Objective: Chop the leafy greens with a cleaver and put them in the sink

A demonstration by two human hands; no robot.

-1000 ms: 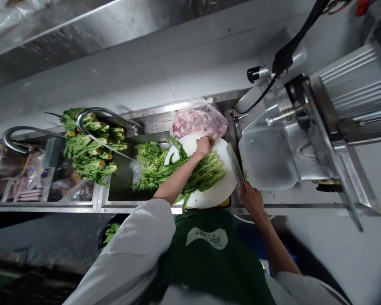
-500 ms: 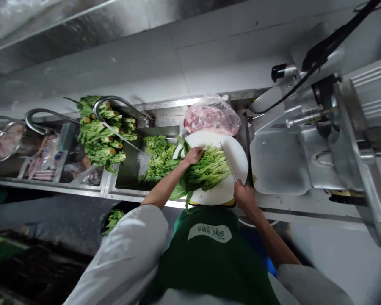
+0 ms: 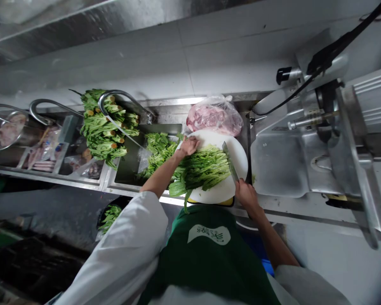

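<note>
A round white cutting board [image 3: 238, 159] sits over the right end of the sink, with a bunch of leafy green stalks [image 3: 200, 171] lying across it. My left hand [image 3: 188, 146] presses down on the far side of the bunch, fingers curled on the greens. My right hand [image 3: 246, 195] is closed around the handle of a cleaver [image 3: 230, 162], whose blade rests at the right-hand ends of the stalks.
More greens [image 3: 157, 152] lie in the sink basin under a running tap [image 3: 122, 101]; another pile of greens [image 3: 106, 129] sits to the left. A plastic bag of raw meat [image 3: 214, 118] lies behind the board. A metal meat slicer [image 3: 307, 144] stands to the right.
My right hand brought the cleaver from the board's right edge in against the stalk ends. My left hand shifted along the top of the bunch, and the head view moved slightly.
</note>
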